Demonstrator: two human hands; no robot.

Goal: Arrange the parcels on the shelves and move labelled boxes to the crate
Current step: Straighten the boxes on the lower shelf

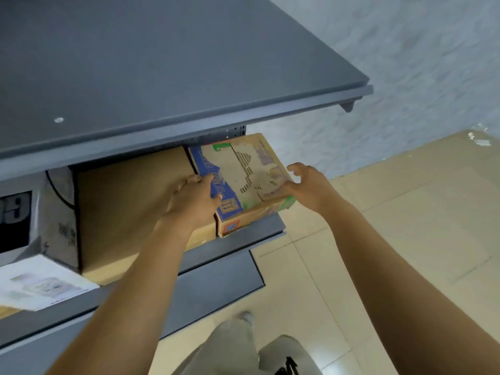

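A worn cardboard box with blue and green print (243, 174) sits at the right end of the middle grey shelf (273, 230), its front corner over the shelf edge. My left hand (193, 200) presses against the box's left side, fingers wrapped on the blue edge. My right hand (305, 186) holds the box's right front corner, thumb on top and fingers curled above. A larger plain brown box (130, 209) stands just left of it, touching it.
The top grey shelf (176, 85) overhangs the boxes. A grey and black printed box (35, 217) and a white box with a drawing (40, 282) lie at the left. A lower shelf (216, 285) juts out below. Tiled floor (392, 212) spreads to the right; my legs show below.
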